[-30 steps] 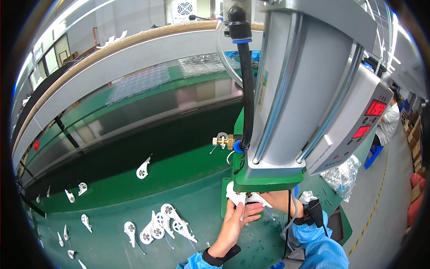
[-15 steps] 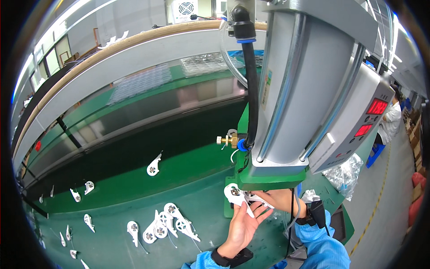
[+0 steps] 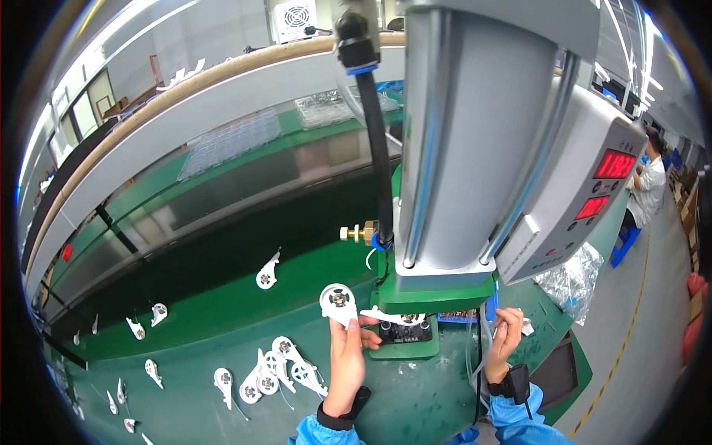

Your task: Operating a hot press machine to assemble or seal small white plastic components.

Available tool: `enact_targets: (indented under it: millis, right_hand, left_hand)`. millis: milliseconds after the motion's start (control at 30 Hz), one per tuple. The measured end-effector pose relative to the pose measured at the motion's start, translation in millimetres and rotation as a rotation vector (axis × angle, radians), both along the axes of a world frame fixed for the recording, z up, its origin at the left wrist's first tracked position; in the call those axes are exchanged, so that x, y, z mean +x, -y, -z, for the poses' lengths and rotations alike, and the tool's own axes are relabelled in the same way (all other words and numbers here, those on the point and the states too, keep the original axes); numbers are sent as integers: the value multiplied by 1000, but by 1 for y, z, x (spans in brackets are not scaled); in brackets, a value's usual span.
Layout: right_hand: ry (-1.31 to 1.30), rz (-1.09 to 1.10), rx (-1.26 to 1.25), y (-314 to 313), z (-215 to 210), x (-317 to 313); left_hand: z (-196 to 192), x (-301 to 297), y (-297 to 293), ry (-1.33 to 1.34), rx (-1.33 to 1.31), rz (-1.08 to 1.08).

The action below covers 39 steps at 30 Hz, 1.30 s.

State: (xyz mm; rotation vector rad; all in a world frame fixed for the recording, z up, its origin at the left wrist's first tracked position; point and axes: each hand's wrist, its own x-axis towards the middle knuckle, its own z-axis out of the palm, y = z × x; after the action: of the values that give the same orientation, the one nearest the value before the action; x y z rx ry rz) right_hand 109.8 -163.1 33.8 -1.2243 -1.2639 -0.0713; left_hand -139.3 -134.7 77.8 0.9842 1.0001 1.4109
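Observation:
My left hand [image 3: 347, 363] grips a white plastic part [image 3: 340, 301] with a round ring, a metal centre and a tapering tail, pinching it by the tail. Just right of it, a second white part [image 3: 389, 317] lies over the black fixture [image 3: 406, 331] at the foot of the press, under its green head [image 3: 437, 295]. Whether my left fingers touch that second part I cannot tell. My right hand [image 3: 505, 343] is raised right of the press beside a clear tube, its fingers curled in; anything between them is hidden.
Several similar white parts lie in a cluster [image 3: 273, 369] and scattered farther left on the green table. A blue tray [image 3: 458, 317] of small copper-coloured pieces sits behind the press base. The press cylinder [image 3: 475, 141] stands ahead; a clear plastic bag [image 3: 572, 278] lies right.
My left hand has moved left with the white part, away from the press. My right hand has withdrawn from under the press head to the right, uncovering the second part on the fixture.

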Motion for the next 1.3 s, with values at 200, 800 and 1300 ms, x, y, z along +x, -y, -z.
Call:
enact_targets:
  millis: [200,800,1300]
  right_hand:
    - [304,-13,-311,-13,-15,-4]
    - [979,-318,-464,-34,-7,15]
    - [945,-287,-462,-39,1,9]
  left_hand:
    - [4,9,-18,-412,111,-158]
    - [-6,-5,-36,-700,268,94]
    - [9,-43,-107,-678,140,216]
